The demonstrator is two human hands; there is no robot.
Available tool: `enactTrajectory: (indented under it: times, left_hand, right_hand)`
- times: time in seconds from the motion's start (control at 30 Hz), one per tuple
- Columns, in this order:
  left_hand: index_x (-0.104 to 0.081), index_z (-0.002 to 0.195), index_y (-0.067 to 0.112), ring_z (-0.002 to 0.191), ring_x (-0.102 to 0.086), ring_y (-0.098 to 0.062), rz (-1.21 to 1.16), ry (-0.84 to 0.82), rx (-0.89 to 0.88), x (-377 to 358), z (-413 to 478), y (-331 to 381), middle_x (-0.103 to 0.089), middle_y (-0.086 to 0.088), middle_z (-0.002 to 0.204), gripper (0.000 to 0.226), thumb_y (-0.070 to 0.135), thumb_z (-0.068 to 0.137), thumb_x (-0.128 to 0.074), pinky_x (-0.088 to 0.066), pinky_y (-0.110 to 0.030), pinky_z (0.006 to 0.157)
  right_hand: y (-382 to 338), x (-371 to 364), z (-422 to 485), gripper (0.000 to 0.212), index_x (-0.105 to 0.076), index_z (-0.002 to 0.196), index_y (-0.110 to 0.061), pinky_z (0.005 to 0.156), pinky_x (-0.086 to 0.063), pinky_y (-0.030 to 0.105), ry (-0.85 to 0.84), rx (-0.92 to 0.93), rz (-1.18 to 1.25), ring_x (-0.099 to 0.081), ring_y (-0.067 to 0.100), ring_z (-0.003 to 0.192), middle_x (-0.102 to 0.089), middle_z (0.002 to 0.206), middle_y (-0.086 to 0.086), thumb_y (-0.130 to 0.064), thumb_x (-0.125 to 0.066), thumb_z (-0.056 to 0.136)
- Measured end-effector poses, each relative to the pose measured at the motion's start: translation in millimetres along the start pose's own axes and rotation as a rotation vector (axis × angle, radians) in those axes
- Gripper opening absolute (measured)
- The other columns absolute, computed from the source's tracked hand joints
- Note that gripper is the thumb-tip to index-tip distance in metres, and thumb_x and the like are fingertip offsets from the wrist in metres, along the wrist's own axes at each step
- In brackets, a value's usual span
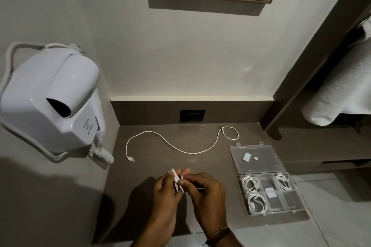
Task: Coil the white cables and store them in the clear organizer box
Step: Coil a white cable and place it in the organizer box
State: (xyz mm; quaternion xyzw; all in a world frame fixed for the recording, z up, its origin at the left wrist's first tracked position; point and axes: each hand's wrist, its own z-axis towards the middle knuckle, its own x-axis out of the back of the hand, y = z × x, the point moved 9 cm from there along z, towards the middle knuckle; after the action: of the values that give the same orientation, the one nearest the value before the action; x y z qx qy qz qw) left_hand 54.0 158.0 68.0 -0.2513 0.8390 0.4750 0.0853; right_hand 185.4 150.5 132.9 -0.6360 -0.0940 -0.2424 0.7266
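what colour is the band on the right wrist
Brown, a dark band around the right wrist, seen in the head view.

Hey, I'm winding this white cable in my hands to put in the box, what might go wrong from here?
1. The coiled cable, pinched between the left hand and right hand, may spring loose when released.
2. The organizer box already has three compartments filled; an oversized coil may not fit the rest.
3. The loose cable on the counter still needs coiling and could be overlooked.
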Motion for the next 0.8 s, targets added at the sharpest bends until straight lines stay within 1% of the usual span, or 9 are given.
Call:
enactTrajectory:
  times: [0.1,0.2,0.27,0.33,0.43,0.57,0.67,0.73,0.8]
  left_hand:
    - [-0.064,0.111,0.002,0.100,-0.072,-0.026,-0.024,0.006,0.023,-2,0,-4,-0.077,-0.016,0.105,0.028,0.018,0.101,-0.043,-0.053,-0.032,0.078]
    - [-0.067,0.113,0.003,0.102,-0.070,-0.028,-0.013,0.042,0.040,1,3,-9,-0.073,-0.019,0.112,0.030,0.020,0.101,-0.045,-0.052,-0.032,0.078]
    - [-0.071,0.106,0.006,0.105,-0.069,-0.029,-0.006,0.034,0.051,-1,3,-12,-0.073,-0.017,0.113,0.028,0.020,0.100,-0.046,-0.053,-0.034,0.081]
    - [-0.074,0.099,0.009,0.104,-0.070,-0.027,0.012,0.023,0.038,-3,3,-12,-0.075,-0.014,0.111,0.028,0.019,0.100,-0.048,-0.053,-0.034,0.084]
    - [-0.076,0.097,0.015,0.105,-0.070,-0.025,0.062,-0.016,0.050,-7,3,-15,-0.075,-0.010,0.111,0.027,0.019,0.099,-0.049,-0.053,-0.033,0.084]
    - [-0.073,0.106,0.012,0.092,-0.075,-0.021,0.096,-0.049,0.144,-10,5,-23,-0.075,-0.012,0.107,0.022,0.019,0.096,-0.055,-0.057,-0.027,0.068]
    - [-0.072,0.107,0.011,0.085,-0.076,-0.019,0.130,-0.048,0.167,-10,8,-29,-0.077,-0.012,0.101,0.020,0.019,0.093,-0.061,-0.059,-0.024,0.062]
    - [-0.069,0.114,0.007,0.093,-0.074,-0.024,0.146,-0.041,0.159,-13,8,-31,-0.076,-0.013,0.102,0.025,0.019,0.093,-0.061,-0.058,-0.028,0.069]
    - [-0.067,0.117,0.006,0.098,-0.071,-0.026,0.189,-0.031,0.156,-14,9,-35,-0.075,-0.014,0.104,0.027,0.019,0.094,-0.059,-0.057,-0.034,0.079]
  right_hand:
    - [-16,-5,-3,0.014,-0.083,0.100,-0.026,0.082,-0.054,0.008,-0.022,0.160,-0.199,-0.068,-0.005,0.084,-0.078,0.093,-0.012,-0.019,-0.078,0.089]
    - [-18,-13,-4,0.025,-0.078,0.108,-0.031,0.082,-0.056,0.018,-0.120,0.168,-0.297,-0.065,0.001,0.089,-0.074,0.099,-0.012,-0.039,-0.057,0.097]
    - [-10,-18,-6,0.032,-0.073,0.115,-0.036,0.081,-0.056,0.022,-0.194,0.123,-0.339,-0.060,0.002,0.092,-0.068,0.104,-0.016,-0.050,-0.050,0.098]
    - [-4,-20,-8,0.033,-0.070,0.117,-0.039,0.078,-0.056,0.023,-0.222,0.085,-0.360,-0.058,0.002,0.090,-0.064,0.103,-0.018,-0.056,-0.055,0.093]
    - [-2,-8,-5,0.027,-0.073,0.109,-0.038,0.071,-0.053,0.018,-0.133,0.049,-0.366,-0.060,0.003,0.082,-0.065,0.096,-0.018,-0.054,-0.063,0.090]
    - [6,-5,-4,0.021,-0.075,0.107,-0.034,0.064,-0.041,0.002,-0.097,-0.029,-0.359,-0.061,0.000,0.078,-0.067,0.096,-0.016,-0.046,-0.065,0.093]
    - [15,-4,-5,0.023,-0.073,0.107,-0.033,0.067,-0.049,0.011,-0.063,-0.077,-0.380,-0.062,0.003,0.079,-0.067,0.096,-0.014,-0.047,-0.059,0.096]
    - [20,-4,-4,0.026,-0.073,0.106,-0.032,0.070,-0.056,0.023,-0.062,-0.094,-0.399,-0.063,0.005,0.081,-0.068,0.096,-0.012,-0.050,-0.057,0.096]
    - [25,-5,-4,0.026,-0.074,0.105,-0.031,0.072,-0.058,0.027,-0.079,-0.098,-0.413,-0.065,0.007,0.081,-0.069,0.095,-0.010,-0.050,-0.060,0.093]
